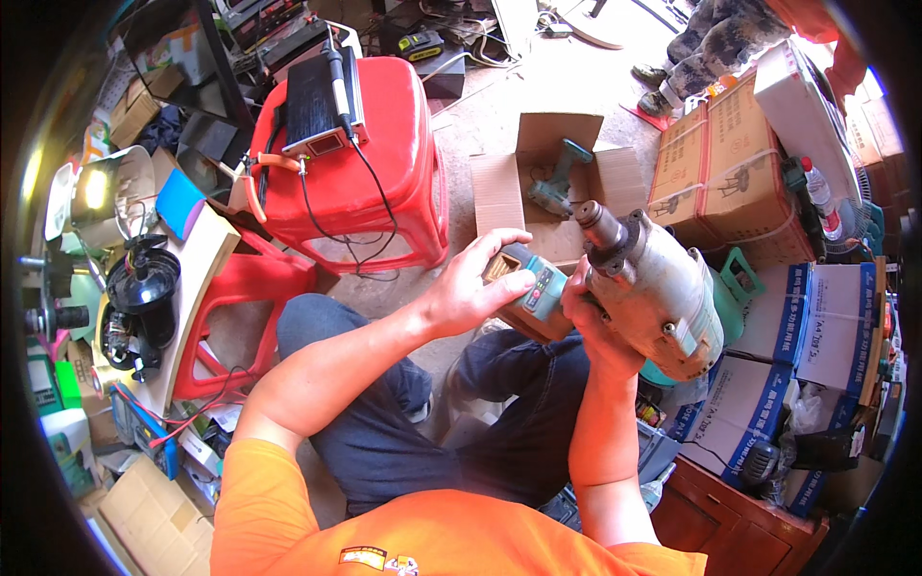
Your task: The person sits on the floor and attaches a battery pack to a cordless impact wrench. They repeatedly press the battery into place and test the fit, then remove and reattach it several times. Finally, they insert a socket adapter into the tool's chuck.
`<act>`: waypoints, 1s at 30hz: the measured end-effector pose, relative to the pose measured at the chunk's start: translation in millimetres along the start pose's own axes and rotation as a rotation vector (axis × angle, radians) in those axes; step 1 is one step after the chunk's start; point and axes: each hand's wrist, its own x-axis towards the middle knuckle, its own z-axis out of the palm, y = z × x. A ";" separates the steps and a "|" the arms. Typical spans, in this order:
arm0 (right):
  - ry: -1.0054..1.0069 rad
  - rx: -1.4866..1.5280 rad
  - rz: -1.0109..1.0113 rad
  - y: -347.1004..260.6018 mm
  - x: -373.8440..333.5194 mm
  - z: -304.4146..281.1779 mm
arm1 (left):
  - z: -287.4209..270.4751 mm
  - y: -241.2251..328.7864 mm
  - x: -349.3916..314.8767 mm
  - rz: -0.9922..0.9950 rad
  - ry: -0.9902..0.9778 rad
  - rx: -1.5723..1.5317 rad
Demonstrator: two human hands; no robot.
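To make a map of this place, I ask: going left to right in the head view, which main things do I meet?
Black machine part, upper red stool, teal-and-black block, power tool, red-capped bottle.

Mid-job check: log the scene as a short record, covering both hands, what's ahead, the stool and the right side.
Left grip: closed on battery-like block, thumb on its labelled face
Right grip: holding large grey power tool
Ahead: open cardboard box, teal tool inside
Red stool: black electronic unit on top
Right side: stacked blue-and-white boxes
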 end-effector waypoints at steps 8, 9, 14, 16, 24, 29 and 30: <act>0.333 0.170 0.036 -30.8 9.7 60.3 | -1.3 -1.7 -1.5 -0.019 -0.038 0.016; 0.281 0.202 0.016 -30.8 9.3 56.9 | -0.9 -0.2 -1.4 -0.023 -0.036 0.029; 0.278 0.215 0.020 -15.3 7.3 28.9 | 0.0 3.3 -1.9 -0.027 -0.031 0.060; 0.267 0.121 -0.013 -9.9 7.0 19.8 | 0.6 2.6 -1.7 -0.026 -0.032 0.056; 0.125 -0.419 -0.263 -12.3 9.0 29.5 | -1.7 4.6 -2.5 -0.010 -0.024 0.125; 0.159 -0.164 -0.252 -21.0 12.7 46.0 | -0.9 6.3 -3.6 -0.041 -0.021 0.123; 0.172 -0.173 -0.244 -18.0 11.4 43.2 | -1.1 7.1 -3.8 -0.052 -0.022 0.121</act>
